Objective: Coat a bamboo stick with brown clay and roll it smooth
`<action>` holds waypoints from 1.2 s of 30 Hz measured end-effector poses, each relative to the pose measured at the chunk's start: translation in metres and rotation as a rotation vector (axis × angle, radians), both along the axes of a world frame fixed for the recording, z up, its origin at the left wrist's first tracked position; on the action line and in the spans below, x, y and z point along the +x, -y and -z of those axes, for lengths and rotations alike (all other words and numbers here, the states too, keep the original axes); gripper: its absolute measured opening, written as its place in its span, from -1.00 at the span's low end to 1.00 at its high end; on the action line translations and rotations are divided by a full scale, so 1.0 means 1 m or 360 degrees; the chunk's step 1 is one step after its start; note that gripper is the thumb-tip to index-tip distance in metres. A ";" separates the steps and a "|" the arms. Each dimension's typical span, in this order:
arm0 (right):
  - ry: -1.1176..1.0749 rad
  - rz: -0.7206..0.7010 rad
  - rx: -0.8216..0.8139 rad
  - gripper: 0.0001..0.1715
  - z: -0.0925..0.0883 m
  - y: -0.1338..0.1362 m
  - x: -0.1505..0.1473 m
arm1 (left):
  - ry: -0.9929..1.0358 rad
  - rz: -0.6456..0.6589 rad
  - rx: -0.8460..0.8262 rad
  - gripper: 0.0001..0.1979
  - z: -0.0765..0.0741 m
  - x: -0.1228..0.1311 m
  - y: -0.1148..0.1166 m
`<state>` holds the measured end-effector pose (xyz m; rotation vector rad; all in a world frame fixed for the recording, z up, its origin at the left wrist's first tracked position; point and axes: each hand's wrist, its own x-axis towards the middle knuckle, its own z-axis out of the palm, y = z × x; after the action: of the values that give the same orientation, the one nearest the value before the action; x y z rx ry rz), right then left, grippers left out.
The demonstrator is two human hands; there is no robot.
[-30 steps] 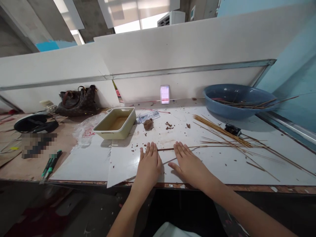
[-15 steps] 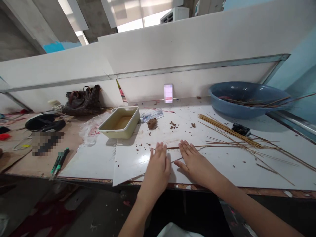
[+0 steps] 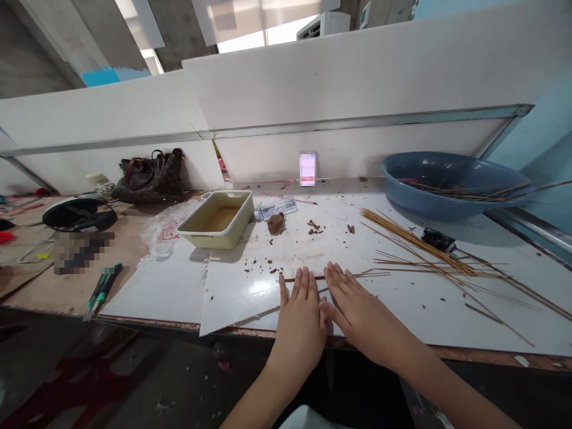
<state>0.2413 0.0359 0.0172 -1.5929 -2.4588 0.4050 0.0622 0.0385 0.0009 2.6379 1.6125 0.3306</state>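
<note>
Both palms face down on a white board [image 3: 241, 280], fingers stretched out. Under the fingertips of my left hand [image 3: 301, 316] lies a thin stick [image 3: 366, 274], its left part thicker and brown. My right hand [image 3: 357, 310] rests flat on the same stick, and my thumbs come together between the hands. Neither hand grips anything; part of the stick is hidden under the fingers. Beyond them sits a brown, clay-like lump [image 3: 276, 223], with brown crumbs [image 3: 314, 226] scattered around it. To the right lies a bundle of thin yellowish sticks [image 3: 415, 239], with loose ones beside it.
A pale green tub [image 3: 214, 240] holding brownish liquid stands left, near a plastic bag [image 3: 165, 229]. A blue basin [image 3: 442, 199] with sticks sits back right. A phone [image 3: 307, 168] leans on the partition. Green-handled cutters [image 3: 105, 286] and a handbag [image 3: 149, 179] are farther left.
My left hand has shifted right, closing the gap to my right hand. Both hands and the stick sit slightly nearer the board's front edge. The view has tilted slightly.
</note>
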 end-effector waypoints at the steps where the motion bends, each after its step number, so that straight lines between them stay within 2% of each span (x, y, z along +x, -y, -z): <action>1: -0.0014 0.0007 -0.0029 -0.05 0.000 -0.005 -0.003 | -0.0021 0.0027 -0.0019 -0.37 -0.001 0.002 -0.003; 4: -0.0020 0.0039 -0.0074 0.00 0.004 -0.022 -0.011 | -0.0062 0.0065 -0.0096 -0.31 -0.001 0.008 -0.018; 7: -0.0029 0.0030 -0.0076 0.01 0.006 -0.030 -0.013 | -0.0079 0.0002 -0.0082 -0.29 0.004 0.011 -0.028; 14: -0.0034 -0.0004 -0.0089 0.02 0.007 0.007 -0.005 | -0.0069 0.0046 0.0117 -0.39 0.019 -0.001 0.003; 17: -0.0022 -0.0014 -0.0101 0.01 0.009 0.002 -0.003 | -0.0038 0.0041 0.0086 -0.41 0.014 -0.005 -0.005; 21: 0.0005 0.0017 -0.0104 0.06 0.003 -0.030 -0.006 | -0.0069 -0.0044 -0.0012 -0.44 0.001 0.001 -0.038; 23: 0.0032 0.0013 -0.0112 0.07 0.001 -0.037 -0.007 | -0.0080 -0.0115 -0.0005 -0.44 0.000 0.005 -0.045; 25: 0.0040 0.0008 -0.0079 0.06 0.005 -0.030 -0.006 | -0.0075 -0.0147 0.0033 -0.43 0.004 0.005 -0.037; 29: 0.0004 0.0003 0.0090 0.00 0.023 0.004 -0.002 | -0.0049 -0.0086 0.0159 -0.42 0.018 -0.006 -0.004; 31: 0.0013 0.0005 0.0100 -0.02 0.027 0.010 -0.001 | -0.0041 -0.0076 0.0181 -0.42 0.019 -0.011 0.003; 33: 0.0034 0.0015 0.0064 -0.01 0.024 0.003 -0.001 | -0.0049 -0.0102 0.0132 -0.42 0.014 -0.010 -0.004; 36: 0.0035 0.0046 0.0021 0.00 0.010 -0.025 -0.003 | -0.0083 -0.0165 0.0000 -0.42 0.001 -0.003 -0.028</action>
<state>0.2381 0.0613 0.0072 -1.6345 -2.4459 0.3685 0.0594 0.0664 -0.0001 2.5897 1.7688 0.2677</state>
